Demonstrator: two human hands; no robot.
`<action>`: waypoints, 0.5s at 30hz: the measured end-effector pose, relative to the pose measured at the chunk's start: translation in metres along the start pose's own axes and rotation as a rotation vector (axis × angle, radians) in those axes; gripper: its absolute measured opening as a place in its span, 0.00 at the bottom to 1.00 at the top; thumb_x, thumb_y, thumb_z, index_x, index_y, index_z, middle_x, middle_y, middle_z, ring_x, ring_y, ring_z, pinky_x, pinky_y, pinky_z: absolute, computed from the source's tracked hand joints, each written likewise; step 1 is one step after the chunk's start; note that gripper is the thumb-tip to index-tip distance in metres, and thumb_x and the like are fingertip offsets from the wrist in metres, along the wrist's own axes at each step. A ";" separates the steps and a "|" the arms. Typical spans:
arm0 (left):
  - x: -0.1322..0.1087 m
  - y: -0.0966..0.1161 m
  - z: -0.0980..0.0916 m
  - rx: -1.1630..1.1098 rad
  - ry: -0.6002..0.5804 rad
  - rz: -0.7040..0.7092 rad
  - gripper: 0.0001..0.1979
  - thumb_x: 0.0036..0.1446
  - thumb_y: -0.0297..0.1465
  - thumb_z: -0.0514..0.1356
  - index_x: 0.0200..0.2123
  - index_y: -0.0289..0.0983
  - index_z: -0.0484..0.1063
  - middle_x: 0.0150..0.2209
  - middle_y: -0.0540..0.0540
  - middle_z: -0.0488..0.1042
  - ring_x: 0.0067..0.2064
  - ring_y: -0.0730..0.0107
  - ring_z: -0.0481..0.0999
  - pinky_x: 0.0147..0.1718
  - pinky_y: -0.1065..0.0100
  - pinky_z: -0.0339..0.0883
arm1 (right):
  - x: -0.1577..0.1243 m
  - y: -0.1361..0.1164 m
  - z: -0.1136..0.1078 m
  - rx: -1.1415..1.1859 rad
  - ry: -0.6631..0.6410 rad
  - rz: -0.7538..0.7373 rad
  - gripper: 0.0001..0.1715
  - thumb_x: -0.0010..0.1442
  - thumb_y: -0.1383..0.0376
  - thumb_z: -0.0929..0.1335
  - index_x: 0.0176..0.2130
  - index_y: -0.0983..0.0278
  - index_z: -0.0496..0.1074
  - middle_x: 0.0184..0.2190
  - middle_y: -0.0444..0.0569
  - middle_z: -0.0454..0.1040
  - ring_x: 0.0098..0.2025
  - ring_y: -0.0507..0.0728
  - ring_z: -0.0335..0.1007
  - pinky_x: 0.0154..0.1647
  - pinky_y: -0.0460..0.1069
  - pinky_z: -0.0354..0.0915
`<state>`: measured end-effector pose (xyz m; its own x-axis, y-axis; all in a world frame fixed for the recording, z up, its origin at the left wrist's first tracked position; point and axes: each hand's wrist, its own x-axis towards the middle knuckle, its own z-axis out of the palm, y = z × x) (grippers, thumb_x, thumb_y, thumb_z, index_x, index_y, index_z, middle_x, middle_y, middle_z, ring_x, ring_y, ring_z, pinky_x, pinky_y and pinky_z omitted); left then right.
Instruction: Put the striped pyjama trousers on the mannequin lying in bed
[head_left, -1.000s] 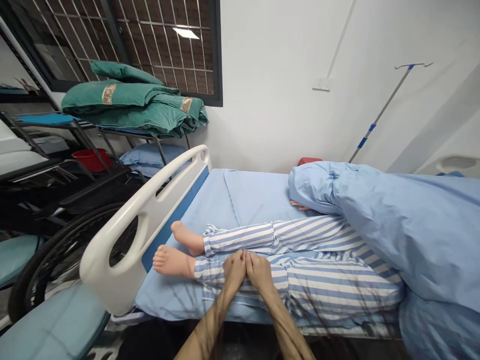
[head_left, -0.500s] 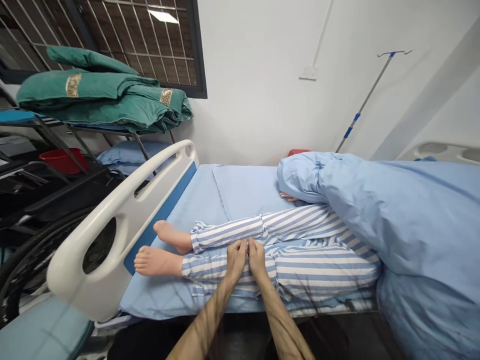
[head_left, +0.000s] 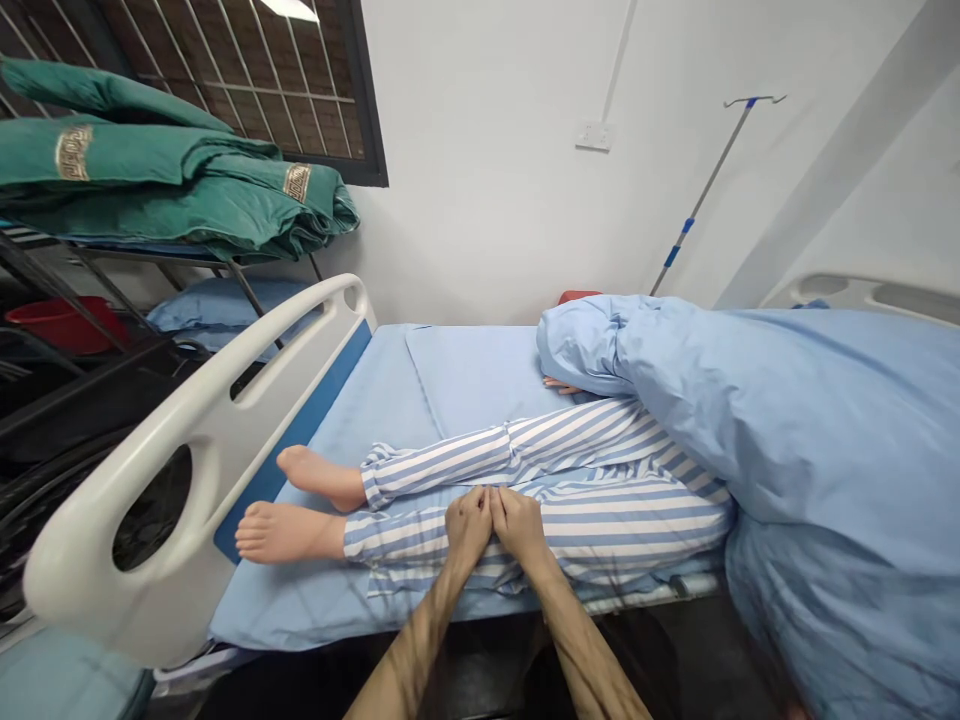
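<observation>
Looking down at a hospital bed (head_left: pixel 352 420) with a figure (head_left: pixel 300 480) lying on it, and both hands are side by side on the near leg of the striped pajamas (head_left: pixel 630 525), around shin height. The left hand (head_left: pixel 469 527) and right hand (head_left: pixel 519 527) touch each other, fingers curled down onto the cloth. Can't tell if either grip is actually pinching fabric or just resting there. Bare feet (head_left: pixel 289 532) stick out past the cuffs, close to the white footboard (head_left: pixel 142 520). A blue quilt (head_left: pixel 810 420) covers the figure's upper half. Behind the bed there's an IV pole (head_left: pixel 697 195) against the wall, plus folded green blankets (head_left: pixel 150 190) on a metal rack (head_left: pixel 142 255), with a red basin (head_left: pixel 56 325) off to the side.
</observation>
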<state>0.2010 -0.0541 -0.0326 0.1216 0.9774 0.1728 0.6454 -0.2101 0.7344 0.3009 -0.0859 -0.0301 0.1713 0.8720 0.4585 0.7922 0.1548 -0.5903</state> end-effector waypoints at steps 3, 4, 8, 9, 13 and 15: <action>-0.003 0.003 0.002 0.101 -0.010 -0.001 0.17 0.58 0.33 0.50 0.18 0.39 0.61 0.20 0.45 0.70 0.25 0.69 0.64 0.29 0.66 0.43 | -0.003 0.009 0.000 0.018 0.004 0.069 0.26 0.68 0.61 0.56 0.23 0.62 0.67 0.18 0.46 0.70 0.21 0.52 0.62 0.26 0.48 0.48; -0.003 0.005 0.002 0.117 -0.015 -0.002 0.17 0.58 0.33 0.50 0.18 0.39 0.61 0.20 0.45 0.70 0.25 0.68 0.65 0.29 0.66 0.43 | -0.003 0.012 0.001 0.052 0.011 0.101 0.26 0.68 0.60 0.56 0.22 0.62 0.67 0.17 0.46 0.69 0.21 0.52 0.62 0.26 0.48 0.48; 0.000 0.013 0.003 0.045 -0.012 -0.036 0.17 0.57 0.35 0.51 0.16 0.39 0.58 0.18 0.48 0.66 0.24 0.70 0.61 0.29 0.66 0.43 | 0.002 0.016 0.003 0.236 0.047 0.207 0.26 0.67 0.56 0.56 0.20 0.61 0.63 0.15 0.43 0.65 0.20 0.52 0.60 0.26 0.48 0.50; 0.001 0.017 0.004 -0.015 -0.013 -0.046 0.18 0.56 0.35 0.51 0.16 0.39 0.56 0.17 0.49 0.63 0.24 0.70 0.60 0.29 0.66 0.44 | 0.003 0.016 0.002 0.287 0.065 0.233 0.26 0.66 0.55 0.57 0.20 0.61 0.62 0.15 0.43 0.63 0.20 0.52 0.59 0.26 0.48 0.50; 0.008 0.035 0.020 -0.414 -0.025 -0.136 0.19 0.54 0.39 0.51 0.15 0.40 0.51 0.16 0.53 0.54 0.23 0.72 0.55 0.27 0.67 0.48 | 0.008 0.016 -0.001 0.480 0.165 0.328 0.27 0.65 0.50 0.57 0.20 0.61 0.59 0.16 0.42 0.62 0.21 0.52 0.57 0.25 0.47 0.53; 0.010 0.044 0.030 -0.615 0.010 -0.220 0.18 0.54 0.41 0.51 0.16 0.41 0.51 0.17 0.54 0.53 0.23 0.73 0.55 0.25 0.68 0.51 | 0.008 0.015 -0.002 0.541 0.210 0.360 0.28 0.64 0.49 0.57 0.20 0.61 0.59 0.16 0.42 0.61 0.22 0.52 0.57 0.25 0.48 0.54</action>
<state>0.2534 -0.0535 -0.0180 0.0271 0.9994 -0.0203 0.1052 0.0174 0.9943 0.3154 -0.0771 -0.0344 0.5226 0.8127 0.2579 0.2693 0.1296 -0.9543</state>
